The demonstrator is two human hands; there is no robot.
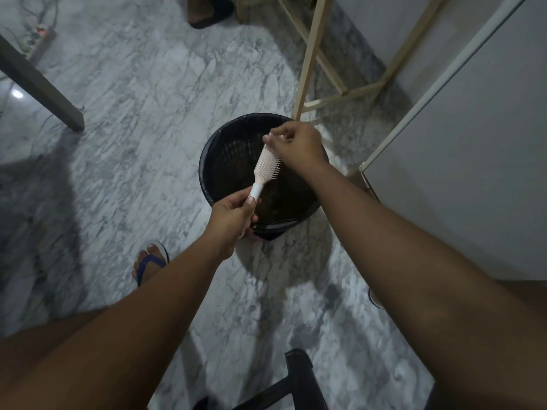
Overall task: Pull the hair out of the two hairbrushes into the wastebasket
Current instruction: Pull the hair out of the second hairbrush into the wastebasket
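Observation:
A pale pink and white hairbrush (pixel 265 167) is held over the black mesh wastebasket (pixel 219 149) on the marble floor. My left hand (pixel 233 216) grips the brush's white handle near the basket's front rim. My right hand (pixel 297 145) is at the brush's far tip with its fingertips pinched together just above the bristles; any hair between them is too fine to make out. Only one brush is in view.
A wooden frame (pixel 310 54) stands just behind the basket. A white cabinet (pixel 461 149) fills the right side. A dark table leg (pixel 44 87) and a power strip (pixel 38 39) are at the far left. A black chair part (pixel 296 380) is at the bottom, and my sandalled foot (pixel 151 261) at the lower left.

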